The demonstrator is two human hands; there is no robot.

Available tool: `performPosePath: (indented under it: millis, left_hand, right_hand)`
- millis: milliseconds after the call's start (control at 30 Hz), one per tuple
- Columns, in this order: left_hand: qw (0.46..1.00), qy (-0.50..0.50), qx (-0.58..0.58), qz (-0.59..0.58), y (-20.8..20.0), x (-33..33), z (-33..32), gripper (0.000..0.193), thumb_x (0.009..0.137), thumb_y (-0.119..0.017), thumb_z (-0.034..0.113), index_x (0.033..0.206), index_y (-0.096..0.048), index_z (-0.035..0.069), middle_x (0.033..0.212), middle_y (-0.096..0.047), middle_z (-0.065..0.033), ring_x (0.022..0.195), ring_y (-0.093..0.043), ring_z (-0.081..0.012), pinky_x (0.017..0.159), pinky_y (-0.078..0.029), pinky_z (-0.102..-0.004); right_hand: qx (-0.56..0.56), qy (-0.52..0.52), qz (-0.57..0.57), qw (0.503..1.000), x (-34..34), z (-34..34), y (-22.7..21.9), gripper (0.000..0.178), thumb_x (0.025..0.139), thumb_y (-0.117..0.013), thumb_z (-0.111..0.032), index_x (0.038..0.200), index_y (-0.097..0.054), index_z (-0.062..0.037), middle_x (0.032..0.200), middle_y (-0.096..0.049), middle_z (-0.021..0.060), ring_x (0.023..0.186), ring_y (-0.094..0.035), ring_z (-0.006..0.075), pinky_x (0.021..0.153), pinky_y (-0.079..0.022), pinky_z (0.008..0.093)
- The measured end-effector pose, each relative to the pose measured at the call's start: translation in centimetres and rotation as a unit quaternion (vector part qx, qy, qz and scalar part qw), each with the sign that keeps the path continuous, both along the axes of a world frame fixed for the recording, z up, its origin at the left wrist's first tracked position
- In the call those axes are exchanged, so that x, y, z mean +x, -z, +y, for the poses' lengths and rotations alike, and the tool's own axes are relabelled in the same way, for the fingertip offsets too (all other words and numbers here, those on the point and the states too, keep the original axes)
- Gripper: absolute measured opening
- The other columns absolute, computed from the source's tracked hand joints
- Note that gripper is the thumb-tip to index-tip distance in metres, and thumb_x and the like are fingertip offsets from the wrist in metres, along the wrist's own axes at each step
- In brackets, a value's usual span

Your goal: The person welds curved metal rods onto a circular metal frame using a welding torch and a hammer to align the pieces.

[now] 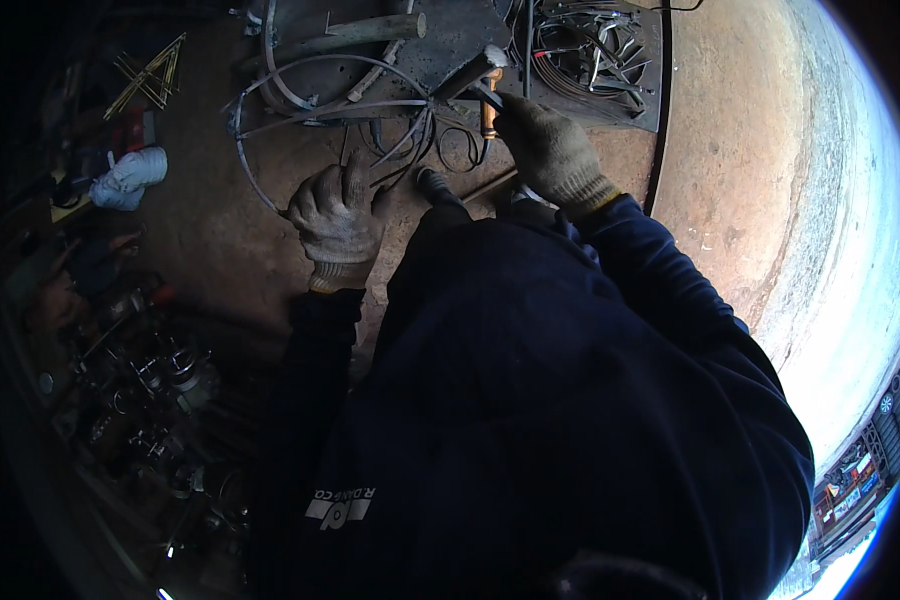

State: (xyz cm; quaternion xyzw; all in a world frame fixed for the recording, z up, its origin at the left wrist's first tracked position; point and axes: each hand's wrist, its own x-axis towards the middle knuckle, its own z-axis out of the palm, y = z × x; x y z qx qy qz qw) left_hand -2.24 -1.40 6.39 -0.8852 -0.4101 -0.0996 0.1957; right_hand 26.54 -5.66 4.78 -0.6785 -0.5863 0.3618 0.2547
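My left hand (pixel 340 215), in a grey-white knit glove, is curled at the near side of a bent metal hoop (pixel 255 182), its index finger reaching forward. The hoop appears to run under its fingers. My right hand (pixel 552 150), gloved too, is closed on the short handle of what looks like a hammer (pixel 470 73); its thick dark head has a worn pale end and lies over the crossing metal strips (pixel 428 103). Just beside these fingers stands an orange handle (pixel 490 112) with a dark cord. The fingertips of both hands are partly hidden.
A dark metal plate (pixel 450 25) carries a round bar (pixel 355 35). At its right lie coiled wire and loose tools (pixel 600 55). Thin yellowish rods (pixel 150 78) and a pale cloth bundle (pixel 130 178) are at the left, with cluttered metal parts (pixel 175 375) nearer.
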Motion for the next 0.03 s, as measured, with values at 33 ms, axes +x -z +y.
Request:
performPosePath:
  millis: [33]
  left_hand:
    - [1.000,-0.001,-0.007,-0.004,0.10,0.03,-0.08,0.071,0.076,-0.082,0.049,0.136,-0.056,0.022,0.124,-0.047,-0.0060,0.111,-0.049,-0.0279,0.092,-0.043,-0.0486]
  right_hand:
    - [0.012,0.005,0.008,1.000,0.29,-0.25,-0.33,0.046,0.101,-0.055,-0.035,0.138,-0.051,-0.0096,0.113,-0.067,0.0191,0.105,-0.067,0.0353,0.086,-0.053,0.0468]
